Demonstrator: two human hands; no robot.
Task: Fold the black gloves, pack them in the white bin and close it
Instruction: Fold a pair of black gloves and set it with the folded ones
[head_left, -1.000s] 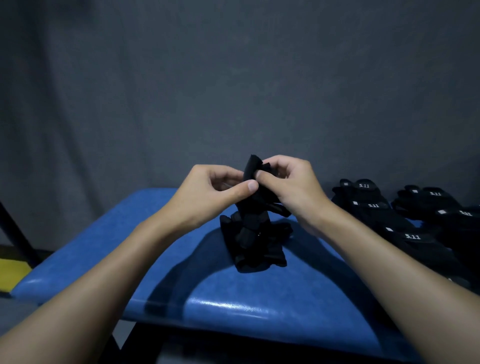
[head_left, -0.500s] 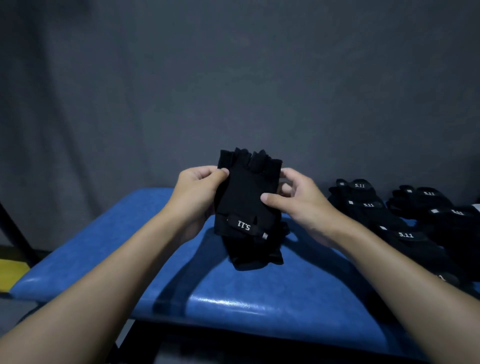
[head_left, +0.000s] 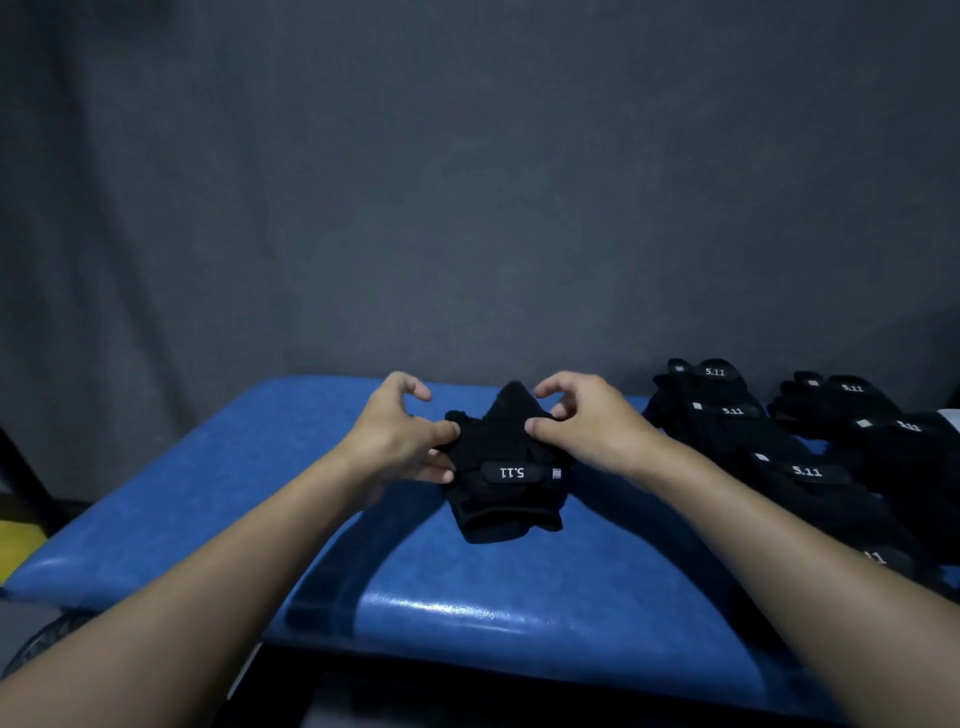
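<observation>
Black gloves (head_left: 779, 447) everywhere, folks, but widest first: a grey curtain (head_left: 467, 182) fills the back, and the blue table (head_left: 208, 493) stretches below it. Those gloves lie heaped along the table's right side. In the middle sits the centre glove (head_left: 504, 441), lower end on the table, top bunched upward. The left hand (head_left: 395, 436) pinches its left edge; the right hand (head_left: 587, 421) pinches its right edge. Tiniest detail: the wrist strap (head_left: 511, 473) reads 5.11, upside down.
</observation>
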